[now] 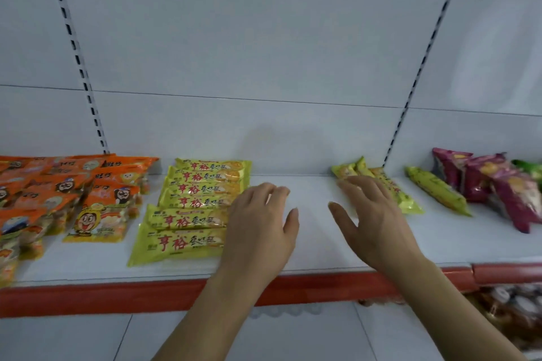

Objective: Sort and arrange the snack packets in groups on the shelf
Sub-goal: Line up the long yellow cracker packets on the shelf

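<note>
On shelf (308, 231), yellow packets (406, 199) under right fingers (356, 184)

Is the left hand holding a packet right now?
No, the left hand lies open with straight fingers at the right end of the stacked yellow packets, gripping none of them.

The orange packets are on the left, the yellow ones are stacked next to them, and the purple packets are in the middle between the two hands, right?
Not quite. In the head view the purple packets lie at the far right of the shelf, not between the hands. The orange packets are on the left, with the stacked yellow packets next to them.
</note>
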Tool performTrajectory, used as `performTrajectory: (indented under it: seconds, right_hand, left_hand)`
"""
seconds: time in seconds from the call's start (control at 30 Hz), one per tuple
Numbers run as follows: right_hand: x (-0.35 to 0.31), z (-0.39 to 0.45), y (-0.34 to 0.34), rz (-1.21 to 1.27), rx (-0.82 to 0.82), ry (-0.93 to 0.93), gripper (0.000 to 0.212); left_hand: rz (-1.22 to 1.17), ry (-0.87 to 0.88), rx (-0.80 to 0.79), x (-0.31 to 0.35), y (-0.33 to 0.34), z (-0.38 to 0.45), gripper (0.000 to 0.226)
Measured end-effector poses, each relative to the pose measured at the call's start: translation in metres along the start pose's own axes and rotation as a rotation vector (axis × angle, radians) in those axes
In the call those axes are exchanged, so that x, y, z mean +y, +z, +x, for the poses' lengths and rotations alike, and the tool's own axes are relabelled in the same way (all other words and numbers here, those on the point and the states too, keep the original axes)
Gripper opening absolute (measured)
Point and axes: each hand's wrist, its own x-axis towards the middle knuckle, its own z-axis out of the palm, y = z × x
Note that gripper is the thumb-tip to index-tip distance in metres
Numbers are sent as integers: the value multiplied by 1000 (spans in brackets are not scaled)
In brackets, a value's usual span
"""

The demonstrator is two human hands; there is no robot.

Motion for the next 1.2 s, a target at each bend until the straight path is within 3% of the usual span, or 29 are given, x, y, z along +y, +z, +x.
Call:
performTrajectory:
  seconds: [0.23,0.4,0.6,0.7,0.77,0.87,0.97,1.1,1.2]
  right_hand:
    - [122,-3,-24,-125,-23,97,45]
    - [210,13,-35,-297,-335,292,42]
    - [251,29,-31,-299,-465,417,33]
    - [258,29,-26,-254,-452,433,27]
    - [258,25,-28,-201,-317,405,26]
    - [248,18,-32,-67,-5,253,30]
    - [224,12,-30,97,175,34,36]
    - [206,10,-24,335,122,-71,43]
    - [203,16,-22,455,64,-53,40]
  left_hand:
    - [-7,-2,-165,95,77,47,45]
    - [18,-15,-297,153,129,77,35]
    - [132,-100,-468,190,164,90,36]
    - [128,-126,-440,194,168,94,34]
    - [84,-160,-407,196,168,97,33]
    - [-184,-315,-344,204,166,105,36]
    - [-637,-516,-321,218,168,112,36]
    - [-1015,-761,-124,211,169,115,31]
    - [-1118,-863,-100,190,160,117,55]
